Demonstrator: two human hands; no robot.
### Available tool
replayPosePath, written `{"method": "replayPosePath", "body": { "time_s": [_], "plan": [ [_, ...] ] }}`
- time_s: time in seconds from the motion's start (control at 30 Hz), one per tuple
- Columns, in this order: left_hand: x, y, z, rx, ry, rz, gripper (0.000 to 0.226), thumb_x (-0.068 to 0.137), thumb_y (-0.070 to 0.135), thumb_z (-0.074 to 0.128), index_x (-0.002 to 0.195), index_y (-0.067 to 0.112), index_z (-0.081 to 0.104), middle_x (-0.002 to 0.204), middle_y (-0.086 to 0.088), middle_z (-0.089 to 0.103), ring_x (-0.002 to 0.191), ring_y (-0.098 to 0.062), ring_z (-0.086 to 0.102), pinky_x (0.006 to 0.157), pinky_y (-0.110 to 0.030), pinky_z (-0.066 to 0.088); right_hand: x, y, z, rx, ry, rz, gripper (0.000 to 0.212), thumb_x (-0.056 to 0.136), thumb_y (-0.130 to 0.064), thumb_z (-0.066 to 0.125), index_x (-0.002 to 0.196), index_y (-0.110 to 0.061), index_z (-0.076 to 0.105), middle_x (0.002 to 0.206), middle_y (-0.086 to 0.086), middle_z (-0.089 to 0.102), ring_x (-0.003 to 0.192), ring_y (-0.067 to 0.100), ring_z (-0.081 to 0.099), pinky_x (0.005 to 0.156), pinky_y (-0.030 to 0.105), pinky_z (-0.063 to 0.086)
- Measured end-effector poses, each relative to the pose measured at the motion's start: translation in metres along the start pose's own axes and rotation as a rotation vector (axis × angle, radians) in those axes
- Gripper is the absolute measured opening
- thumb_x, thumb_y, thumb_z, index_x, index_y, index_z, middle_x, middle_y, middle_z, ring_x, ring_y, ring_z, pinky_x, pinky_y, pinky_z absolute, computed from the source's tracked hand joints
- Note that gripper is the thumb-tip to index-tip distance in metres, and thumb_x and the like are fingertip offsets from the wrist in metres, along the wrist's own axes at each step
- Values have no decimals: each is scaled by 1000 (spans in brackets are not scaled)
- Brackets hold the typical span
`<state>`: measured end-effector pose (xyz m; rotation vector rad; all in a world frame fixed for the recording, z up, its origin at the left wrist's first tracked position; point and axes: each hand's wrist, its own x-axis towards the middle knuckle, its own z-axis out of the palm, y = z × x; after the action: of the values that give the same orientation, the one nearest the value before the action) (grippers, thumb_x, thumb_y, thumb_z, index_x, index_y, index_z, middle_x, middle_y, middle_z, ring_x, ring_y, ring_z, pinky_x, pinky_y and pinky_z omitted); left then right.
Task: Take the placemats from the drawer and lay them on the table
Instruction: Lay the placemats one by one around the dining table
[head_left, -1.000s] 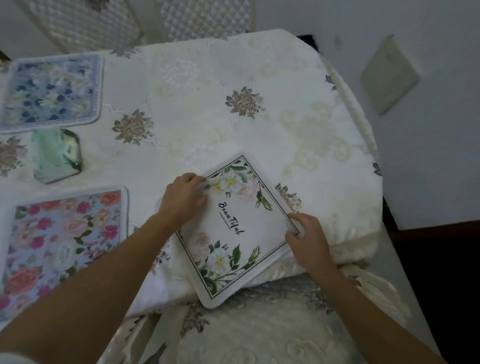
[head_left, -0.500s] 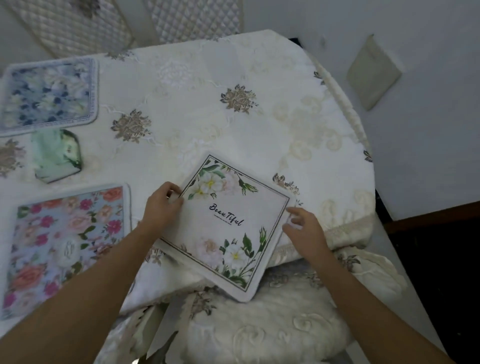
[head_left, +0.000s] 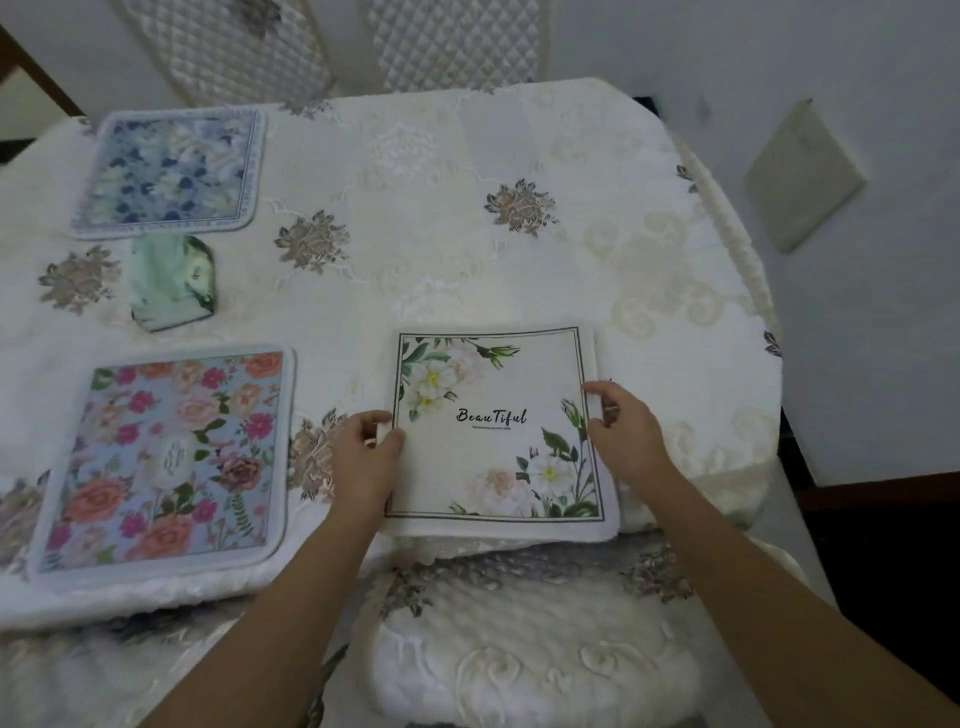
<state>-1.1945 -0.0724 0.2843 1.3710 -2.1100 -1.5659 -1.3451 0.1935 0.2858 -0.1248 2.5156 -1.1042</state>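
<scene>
Looked like a home dining room: table (head_left: 467, 260) draped in embroidered cream cloth, quilted chair backs (head_left: 457, 47) beyond the table, cushioned seat (head_left: 519, 654) at its near edge, floral placemats (head_left: 171, 457) laid on it

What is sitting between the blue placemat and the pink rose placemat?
A small green packet lies on the tablecloth between them, nearer the blue placemat than the pink rose placemat; the head view shows it.

I read the white square flower-printed placemat (head_left: 493, 441) as matt, smooth-faced cloth with a soft, thick rim. The cream tablecloth (head_left: 441, 234) is woven fabric with raised embroidery and a faint sheen. The small green packet (head_left: 169, 280) looks glossy. The white chair cushion (head_left: 519, 654) is fluffy, plush cloth
</scene>
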Motion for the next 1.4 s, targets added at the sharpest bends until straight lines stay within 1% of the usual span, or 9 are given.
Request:
{"method": "replayPosePath", "body": {
  "time_s": [0.1,0.23,0.33,0.43,0.63,0.8,1.0,1.2,1.4],
  "plan": [
    [-9,19,16,20,-19,111,19,93,13,63,110,21,63,98,2,60,68,-14,54,53,-16,44,17,-6,-22,-46,49,-45,50,89,0,53,129,-29,58,92,-2,59,72,11,55,63,19,44],
    [-16,17,30,141,-44,145,23,89,16,65,110,24,61,96,2,63,74,-17,59,68,-33,52,37,2,-40,-136,16,-121,48,89,-1,54,132,-23,56,118,2,54,91,14,58,82,28,49],
    [-22,-6,31,344,-28,159,29,87,15,66,115,19,61,104,-3,58,81,-15,57,76,-39,52,37,27,-42,-205,-71,-101,47,88,-1,57,132,-19,56,120,8,52,76,11,56,77,25,43],
    [-29,-12,33,424,-11,172,30,87,11,66,116,15,62,102,-3,53,77,-13,53,74,-32,43,26,44,-42,-217,-80,-108,47,89,0,56,132,-18,55,110,6,52,79,15,55,75,26,43],
    [-35,-8,40,429,5,141,30,87,6,64,117,12,66,105,-7,63,91,-21,59,84,-35,48,14,45,-38,-196,-63,-98,47,90,-9,61,135,-19,52,102,-1,49,80,13,54,75,25,41],
    [-40,-8,45,404,-11,92,31,88,5,64,117,15,68,104,-4,66,90,-19,60,81,-26,43,17,52,-43,-219,-74,-85,51,90,-9,60,138,-21,48,102,-1,49,81,14,53,74,27,40],
    [-48,-9,50,452,-23,158,36,86,13,67,122,19,62,114,2,54,93,-13,52,80,-27,40,19,59,-41,-268,-76,-192,54,91,-14,58,142,-13,42,125,6,47,107,21,55,89,38,51],
    [-28,-7,55,567,-20,249,37,90,20,64,127,16,60,135,-3,48,124,-21,46,90,-37,48,37,43,-40,-308,-77,-293,51,92,-14,57,141,-13,44,134,6,46,124,22,42,97,27,35],
    [9,4,70,648,16,365,32,96,26,58,126,15,62,142,-11,51,131,-31,44,103,-48,40,67,8,-13,-385,-124,-375,55,91,-19,56,144,-10,42,146,10,43,134,27,36,114,41,31]
  ]
}}
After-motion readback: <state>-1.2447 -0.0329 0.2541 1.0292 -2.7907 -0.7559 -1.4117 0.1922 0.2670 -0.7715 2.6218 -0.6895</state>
